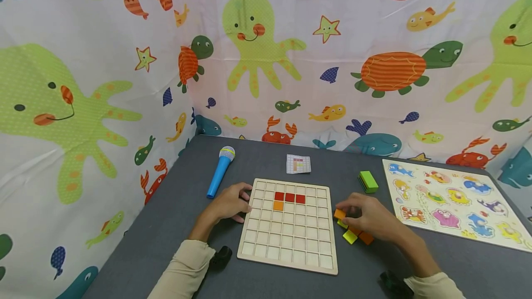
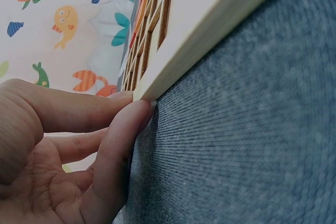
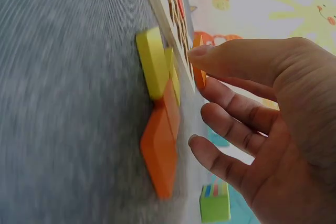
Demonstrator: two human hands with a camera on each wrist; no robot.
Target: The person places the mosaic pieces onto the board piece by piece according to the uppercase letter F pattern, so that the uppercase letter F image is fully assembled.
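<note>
A wooden grid board [image 1: 287, 230] lies on the grey table, with three red tiles [image 1: 290, 197] in one row and an orange tile [image 1: 278, 206] just under the leftmost. My left hand [image 1: 229, 203] pinches the board's left edge between thumb and forefinger, its other fingers curled behind. Right of the board, my right hand [image 1: 367, 216] holds another orange tile [image 3: 198, 66] between thumb and forefinger. Below this hand lie loose yellow tiles [image 3: 152, 64] and orange tiles [image 3: 160, 150], partly overlapping; the fingers cover some of them in the head view.
Behind the board lies a small card [image 1: 298, 164] printed with a coloured grid. A blue toy microphone [image 1: 219, 172] is at the back left. Stacked green tiles [image 1: 368, 182] stand at the right, beside a sea-animal puzzle board [image 1: 457, 204]. A printed cloth [image 1: 266, 59] hangs behind the table.
</note>
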